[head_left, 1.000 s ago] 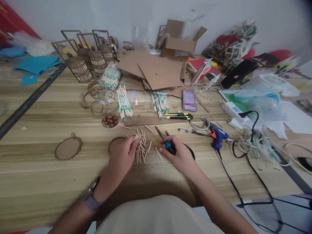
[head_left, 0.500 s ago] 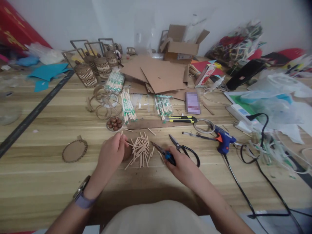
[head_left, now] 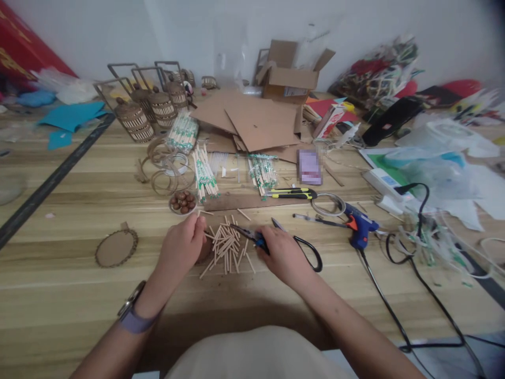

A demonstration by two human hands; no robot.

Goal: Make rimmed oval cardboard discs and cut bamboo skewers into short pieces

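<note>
My right hand (head_left: 282, 255) is wrapped around blue-and-black pliers (head_left: 248, 233), whose jaws point left over a loose pile of short wooden sticks (head_left: 226, 245). Fingers closed in a pinch, my left hand (head_left: 182, 243) grips a thin wooden stick (head_left: 208, 235) at the pile's left side; most of it is hidden by the fingers. A brown round piece (head_left: 204, 252) lies partly covered between the left hand and the pile. Black-handled scissors (head_left: 311, 252) rest just behind my right hand. Beyond my left hand stands a small bowl of brown beads (head_left: 183, 201).
A cardboard oval with a braided rim (head_left: 116, 247) lies at left. Farther back are bundled sticks (head_left: 205, 173), a yellow-black utility knife (head_left: 292, 193), cardboard sheets (head_left: 262, 121) and small barrel-shaped lanterns (head_left: 136, 121). A blue glue gun (head_left: 360, 229) with its black cable lies at right.
My right hand has moved a little left with the pliers, bringing their jaws over the stick pile. My left hand stays nearly in place; the whole view has shifted slightly.
</note>
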